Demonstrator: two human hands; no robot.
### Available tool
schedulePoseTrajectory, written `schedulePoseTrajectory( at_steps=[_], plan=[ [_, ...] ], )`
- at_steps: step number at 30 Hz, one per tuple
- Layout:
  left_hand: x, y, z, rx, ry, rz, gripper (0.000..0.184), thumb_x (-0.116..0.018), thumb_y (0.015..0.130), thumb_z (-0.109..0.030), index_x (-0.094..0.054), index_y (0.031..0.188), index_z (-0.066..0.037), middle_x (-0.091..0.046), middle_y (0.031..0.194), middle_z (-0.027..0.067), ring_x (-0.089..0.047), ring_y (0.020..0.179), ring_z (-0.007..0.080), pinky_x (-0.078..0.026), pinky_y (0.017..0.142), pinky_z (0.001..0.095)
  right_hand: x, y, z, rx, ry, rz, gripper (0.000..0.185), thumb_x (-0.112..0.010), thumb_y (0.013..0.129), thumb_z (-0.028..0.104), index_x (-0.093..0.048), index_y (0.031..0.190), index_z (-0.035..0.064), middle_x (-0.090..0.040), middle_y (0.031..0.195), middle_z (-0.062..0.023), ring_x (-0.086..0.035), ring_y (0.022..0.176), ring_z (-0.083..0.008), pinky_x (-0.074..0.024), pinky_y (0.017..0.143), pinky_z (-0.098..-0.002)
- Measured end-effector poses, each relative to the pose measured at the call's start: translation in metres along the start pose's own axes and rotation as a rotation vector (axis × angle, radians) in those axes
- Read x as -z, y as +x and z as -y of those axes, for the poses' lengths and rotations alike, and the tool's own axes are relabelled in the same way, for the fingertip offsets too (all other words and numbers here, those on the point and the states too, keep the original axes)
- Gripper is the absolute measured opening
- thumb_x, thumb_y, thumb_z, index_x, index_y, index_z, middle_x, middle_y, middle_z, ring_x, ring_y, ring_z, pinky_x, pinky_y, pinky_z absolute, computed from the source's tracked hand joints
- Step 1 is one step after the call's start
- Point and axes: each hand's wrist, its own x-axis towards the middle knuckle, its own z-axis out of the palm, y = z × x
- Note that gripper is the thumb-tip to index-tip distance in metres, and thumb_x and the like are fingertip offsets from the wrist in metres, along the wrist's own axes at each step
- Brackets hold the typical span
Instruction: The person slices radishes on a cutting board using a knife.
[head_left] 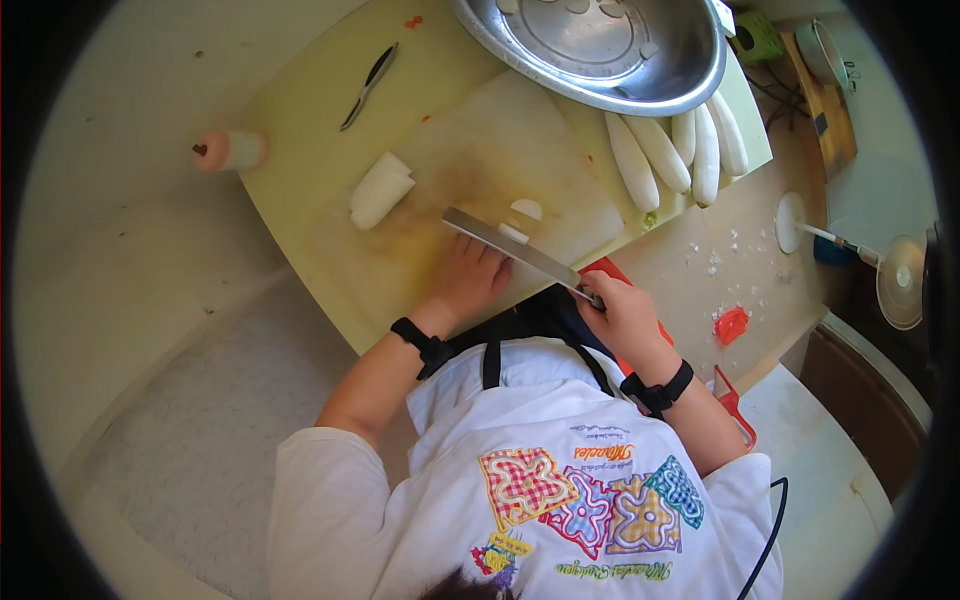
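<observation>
My right hand [618, 308] grips the handle of a kitchen knife [520, 258], its blade slanting across the cutting board [520, 130]. Close behind the blade, my left hand [468, 278] has its fingers bent and drawn together; what lies under them is hidden. Against the blade's far side shows a small white piece [513, 233], and just beyond it a thin half-round slice [527, 208] lies flat. Farther left on the board rest peeled white radish chunks [381, 190], side by side.
A large steel bowl [600, 60] with a few slices stands at the far edge. Several long peeled radishes [650, 160] lie below it. A peeler [370, 85] and a pink-white bottle [230, 150] are on the left. A fan [900, 280] and white scraps [713, 262] are at right.
</observation>
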Motion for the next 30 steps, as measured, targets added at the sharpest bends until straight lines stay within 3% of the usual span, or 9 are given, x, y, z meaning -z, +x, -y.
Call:
schedulePoseTrajectory(
  at_steps=[17,30],
  plan=[
    [-0.024,-0.013,0.006,0.057,-0.022,-0.02,0.041,-0.073,0.078,-0.019,-0.063,0.115,-0.004,-0.06,0.113,0.0188,-0.056,0.108,0.0417,-0.043,0.098,0.0535,0.001,0.004,-0.006,0.079,-0.027,0.006,0.022,-0.072,0.08,0.013,-0.058,0.097,0.0096,-0.061,0.071,-0.008,-0.063,0.065,-0.0279,-0.0496,0.055,-0.0396],
    [-0.017,0.003,0.002,0.021,-0.012,-0.113,0.038,-0.071,0.073,-0.013,-0.063,0.11,-0.007,-0.058,0.11,0.0166,-0.055,0.102,0.0391,-0.044,0.089,0.0502,0.008,0.011,-0.005,-0.015,0.108,0.102,0.02,-0.07,0.082,0.009,-0.054,0.092,0.005,-0.065,0.076,-0.0141,-0.065,0.071,-0.0345,-0.0517,0.061,-0.0431]
  ],
)
